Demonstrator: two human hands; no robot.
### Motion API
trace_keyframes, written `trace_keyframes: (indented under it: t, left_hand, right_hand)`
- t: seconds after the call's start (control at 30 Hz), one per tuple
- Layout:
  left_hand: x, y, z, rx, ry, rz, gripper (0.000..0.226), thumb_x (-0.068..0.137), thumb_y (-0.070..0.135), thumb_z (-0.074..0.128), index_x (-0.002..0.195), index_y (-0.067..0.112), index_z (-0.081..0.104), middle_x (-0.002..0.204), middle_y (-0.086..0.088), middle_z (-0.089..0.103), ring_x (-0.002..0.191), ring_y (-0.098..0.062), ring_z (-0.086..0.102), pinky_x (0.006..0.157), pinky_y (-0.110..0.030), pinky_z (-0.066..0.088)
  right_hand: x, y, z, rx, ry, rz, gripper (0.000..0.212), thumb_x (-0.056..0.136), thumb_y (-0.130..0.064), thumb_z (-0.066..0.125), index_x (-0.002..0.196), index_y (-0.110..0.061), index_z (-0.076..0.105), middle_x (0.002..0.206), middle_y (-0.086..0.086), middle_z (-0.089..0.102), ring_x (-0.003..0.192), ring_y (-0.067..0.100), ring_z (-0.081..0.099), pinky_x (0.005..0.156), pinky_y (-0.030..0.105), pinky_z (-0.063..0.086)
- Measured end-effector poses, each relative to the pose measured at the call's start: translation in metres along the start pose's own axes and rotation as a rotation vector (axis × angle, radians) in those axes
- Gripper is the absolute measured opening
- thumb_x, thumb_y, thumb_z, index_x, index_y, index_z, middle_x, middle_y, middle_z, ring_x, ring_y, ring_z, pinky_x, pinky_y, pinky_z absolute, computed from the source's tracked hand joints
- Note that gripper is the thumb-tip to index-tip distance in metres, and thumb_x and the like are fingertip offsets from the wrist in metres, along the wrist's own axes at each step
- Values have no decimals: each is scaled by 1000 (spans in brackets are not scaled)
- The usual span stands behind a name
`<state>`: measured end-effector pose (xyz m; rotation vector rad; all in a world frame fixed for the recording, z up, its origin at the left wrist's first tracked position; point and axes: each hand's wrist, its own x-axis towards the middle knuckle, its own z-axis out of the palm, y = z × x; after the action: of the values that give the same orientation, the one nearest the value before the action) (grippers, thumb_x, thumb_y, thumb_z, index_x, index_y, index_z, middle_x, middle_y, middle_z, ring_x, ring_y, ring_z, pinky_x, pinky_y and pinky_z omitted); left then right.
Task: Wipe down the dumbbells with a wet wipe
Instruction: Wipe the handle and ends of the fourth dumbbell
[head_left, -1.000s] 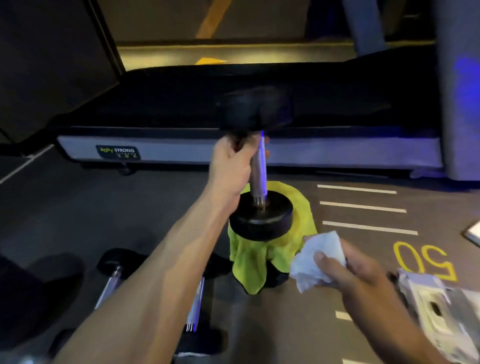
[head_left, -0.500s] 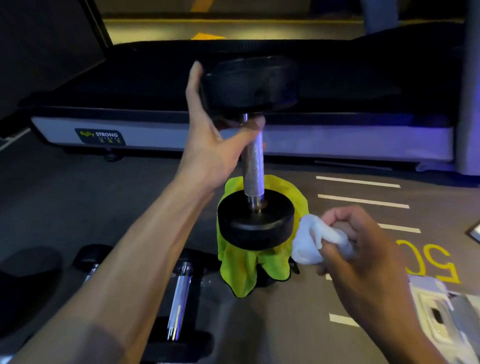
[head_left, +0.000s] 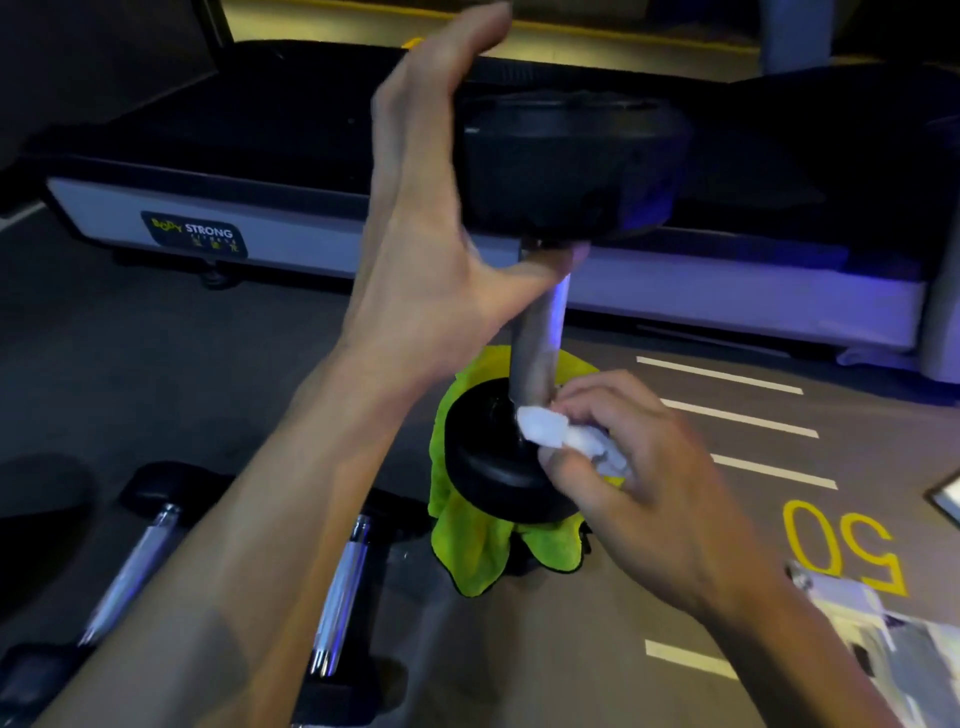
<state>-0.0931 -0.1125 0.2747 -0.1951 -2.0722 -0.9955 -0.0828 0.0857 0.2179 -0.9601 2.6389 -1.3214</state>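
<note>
A crumpled white wet wipe (head_left: 558, 434) is being pinched in the right hand (head_left: 639, 483) and pressed against the base of the upright dumbbell (head_left: 540, 332) handle. The top weight is being steadied by the left hand (head_left: 431, 249), fingers straight, thumb touching the handle. Its lower weight is being supported on a yellow-green cloth (head_left: 467, 540). Two more dumbbells (head_left: 332, 597) are lying near left.

Three dumbbells: one upright dumbbell (head_left: 540, 322) at centre, and two lying dumbbells, one (head_left: 130, 566) near left, the other (head_left: 340, 597) just right of it. One white wipe (head_left: 561, 434), one yellow-green cloth (head_left: 478, 545), two hands.
</note>
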Motion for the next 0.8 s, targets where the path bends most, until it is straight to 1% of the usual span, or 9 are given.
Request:
trace_keyframes:
  t: [0.07,0.13,0.27,0.33,0.4,0.5,0.57,0.73,0.8]
  left_hand:
    - [5,4,-3,73,-29,54,86,72,23,92,144,6,47,146,-12,49,136,-19,51,116,-30,42]
    - [6,4,-4,96,-38,41,81,72,26,92,140,11,51,140,-5,52,128,-12,54,109,-22,44]
    - [7,4,-4,102,-38,-5,83,70,28,93,140,16,52,136,2,50,124,-7,54,104,-19,45]
    - [8,4,-3,95,-46,-4,84,68,27,93,140,18,52,134,5,48,121,-2,53,103,-14,43]
    - [7,5,-2,89,-52,-3,84,68,26,94,140,20,52,132,7,47,120,0,52,101,-11,42]
    - [7,5,-2,66,-35,-11,84,66,25,95,139,22,53,132,8,47,120,-1,52,98,-9,43]
    - [6,4,-2,66,-25,-13,84,66,25,95,139,20,53,134,5,48,120,-1,53,98,-8,41]
    - [8,2,-1,77,-32,-25,85,67,27,96,140,21,52,137,4,49,120,-2,53,98,-8,41]
    - [8,2,0,77,-26,-30,85,66,26,96,140,22,53,136,6,49,119,-1,52,97,-8,41]
  right_hand:
    - [-5,-1,-6,82,-67,41,17,91,-38,54,94,-34,71,119,-23,56,120,-1,54,88,7,38]
    - [-9,0,-9,98,-85,72,26,96,-39,50,98,-40,76,118,-26,54,125,-2,46,91,5,36]
    - [0,-1,-7,-101,5,9,18,94,-25,69,97,-37,81,99,-23,61,103,3,55,79,6,36]
    - [10,-3,-10,-93,7,23,13,88,-24,76,88,-36,82,84,-21,66,87,3,61,68,10,38]
    - [16,-3,-9,-148,42,1,10,85,-22,80,81,-32,80,75,-17,66,79,6,63,64,15,41]
    - [15,-3,2,-268,141,-96,6,85,-24,77,82,-29,74,77,-14,64,72,10,61,67,35,51]
    - [14,-5,8,-274,196,-165,3,86,-25,71,85,-27,71,82,-12,63,74,15,62,66,40,53]
    - [35,-13,4,-221,398,-281,2,92,-15,70,92,-17,70,91,-3,64,80,11,58,70,29,47]
    - [26,-8,13,-215,356,-264,5,91,-13,72,90,-17,69,91,-3,64,80,12,58,70,28,46]
